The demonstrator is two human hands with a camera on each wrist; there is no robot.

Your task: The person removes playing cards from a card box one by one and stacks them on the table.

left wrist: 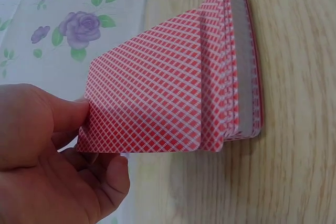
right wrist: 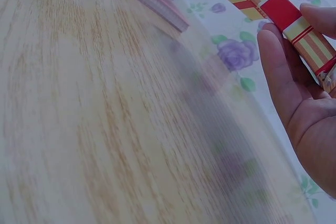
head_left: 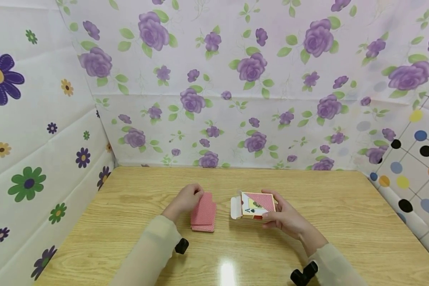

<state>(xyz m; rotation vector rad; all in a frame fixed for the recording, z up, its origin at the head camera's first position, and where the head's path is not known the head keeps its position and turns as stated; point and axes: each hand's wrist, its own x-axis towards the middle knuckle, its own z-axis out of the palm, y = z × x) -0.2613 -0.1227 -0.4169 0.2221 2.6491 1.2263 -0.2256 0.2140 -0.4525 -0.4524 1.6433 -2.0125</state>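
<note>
A deck of playing cards [head_left: 203,216] with red-and-white checked backs lies face down on the table. At its far left corner, my left hand [head_left: 187,198] pinches the end of a top card [left wrist: 144,87] between thumb and fingers. That card is tilted and slid partly off the deck, its other end still over the stack. To the right, my right hand [head_left: 287,216] grips a card box [head_left: 259,203] by its right end, above the table. The box is printed with an ace and a red pattern, and its white flap [head_left: 235,207] stands open toward the deck.
The wooden table [head_left: 146,178] reaches back to a wall cloth [head_left: 221,119] with purple roses. Patterned cloths hang on the left and right sides. A small black device [head_left: 181,246] is on the left wrist, another [head_left: 304,273] on the right.
</note>
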